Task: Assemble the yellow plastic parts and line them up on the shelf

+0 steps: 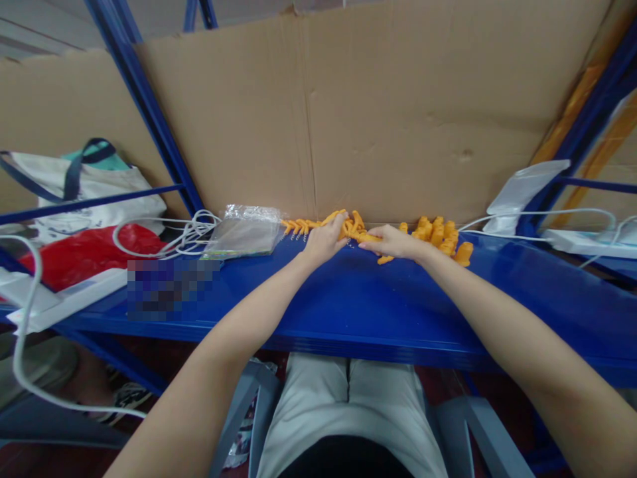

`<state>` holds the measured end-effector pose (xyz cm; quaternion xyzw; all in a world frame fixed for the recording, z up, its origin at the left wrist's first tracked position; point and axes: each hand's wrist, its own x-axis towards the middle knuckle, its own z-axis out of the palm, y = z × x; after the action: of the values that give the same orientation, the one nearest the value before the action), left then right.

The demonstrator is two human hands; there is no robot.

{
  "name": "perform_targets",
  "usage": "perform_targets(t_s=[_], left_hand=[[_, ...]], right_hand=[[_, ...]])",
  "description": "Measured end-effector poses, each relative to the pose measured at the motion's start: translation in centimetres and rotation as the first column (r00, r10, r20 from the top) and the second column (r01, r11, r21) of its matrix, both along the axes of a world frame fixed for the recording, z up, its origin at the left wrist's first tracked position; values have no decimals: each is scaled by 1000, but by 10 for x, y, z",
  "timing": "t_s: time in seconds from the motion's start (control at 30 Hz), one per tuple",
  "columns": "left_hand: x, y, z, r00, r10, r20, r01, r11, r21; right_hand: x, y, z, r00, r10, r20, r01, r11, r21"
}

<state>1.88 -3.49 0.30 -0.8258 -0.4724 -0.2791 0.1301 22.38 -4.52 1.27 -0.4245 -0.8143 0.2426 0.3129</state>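
A row of small orange pieces (297, 229) with silvery bits like small chains lies along the back of the blue shelf. My left hand (326, 240) is closed at the right end of this row, its fingers on an orange piece. Close beside it, my right hand (398, 243) pinches an elongated orange piece (362, 236) that reaches toward the left hand. Their exact shape is too small to tell. More orange pieces, thick and cup-like (438, 234), are heaped just beyond my right wrist, partly covered by the forearm.
A stack of clear plastic bags (246, 232) lies left of the row, near white cables (192, 232). A cardboard sheet (378, 113) stands behind. Farther left are a red bag (94, 252), a white power strip (82, 299) and a cloth tote (94, 192). Blue uprights (149, 106) flank the shelf.
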Motion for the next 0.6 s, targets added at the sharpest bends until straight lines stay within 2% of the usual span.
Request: perform_targets(t_s=[0.07,0.13,0.2,0.3,0.37,0.43,0.53,0.6], left_hand=[[1,0,1,1000,25,-3,-25,999,-41],[2,0,1,999,38,-2,-38,997,-72],[1,0,1,999,36,6,-35,996,-85],[1,-1,1,999,44,10,-43,996,-81],[2,-4,1,998,64,-19,-66,995,-77],[4,-7,2,995,77,-68,-81,994,-67],[8,-10,2,991,66,-118,-70,997,-30],[10,-12,2,990,68,-126,-70,998,-6]], right_hand=[[-3,2,-3,993,-97,66,85,983,160],[-6,3,-5,975,-181,129,144,957,254],[-9,2,-6,961,-221,169,168,946,278],[-10,0,-5,964,-210,164,161,950,269],[-7,-2,-2,970,-173,172,137,970,201],[-3,-5,1,978,-83,192,82,997,14],[3,-9,4,986,40,165,8,960,-281],[3,-10,5,987,2,161,49,949,-311]])
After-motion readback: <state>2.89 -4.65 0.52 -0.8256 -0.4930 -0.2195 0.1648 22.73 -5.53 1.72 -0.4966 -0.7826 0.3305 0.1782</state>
